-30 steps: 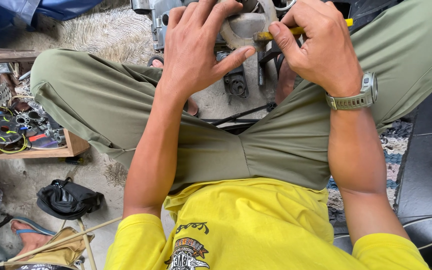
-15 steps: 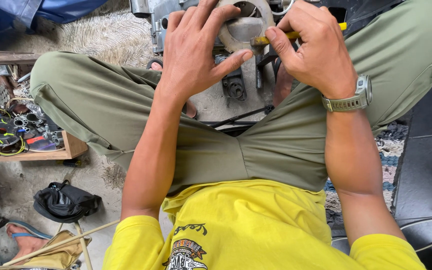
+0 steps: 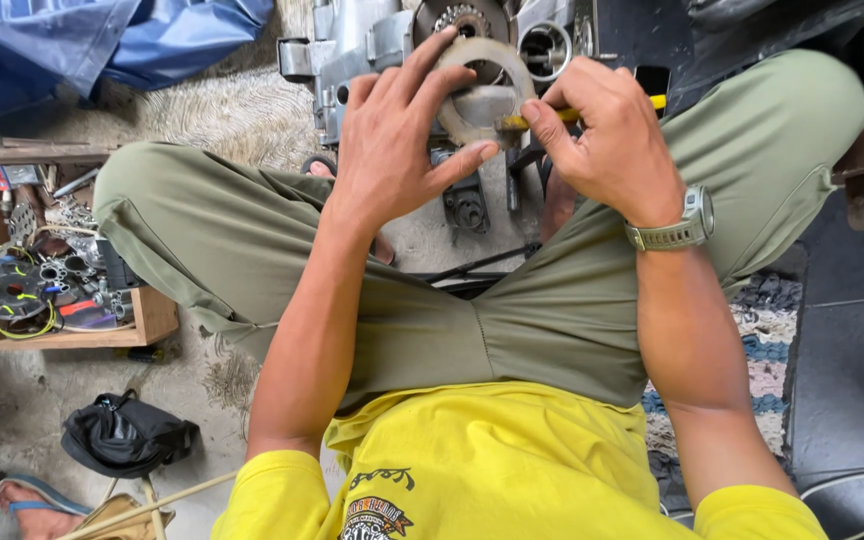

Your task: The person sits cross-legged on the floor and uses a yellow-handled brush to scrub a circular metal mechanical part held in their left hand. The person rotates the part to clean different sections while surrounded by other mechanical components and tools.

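My left hand [image 3: 392, 150] pinches the stiff, thin ring [image 3: 482, 92] by its rim; my right hand [image 3: 607, 140] grips the yellow tool [image 3: 592, 112].

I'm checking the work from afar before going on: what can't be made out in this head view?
- Tip of the yellow-handled tool: hidden behind the right hand where it meets the round metal ring.
- Ring's left side: covered by the left hand.
- Grey engine casing: cut off by the top edge.
- Small parts in the wooden tray: too small to tell apart.
- Foot in a sandal: cut off at the bottom edge.
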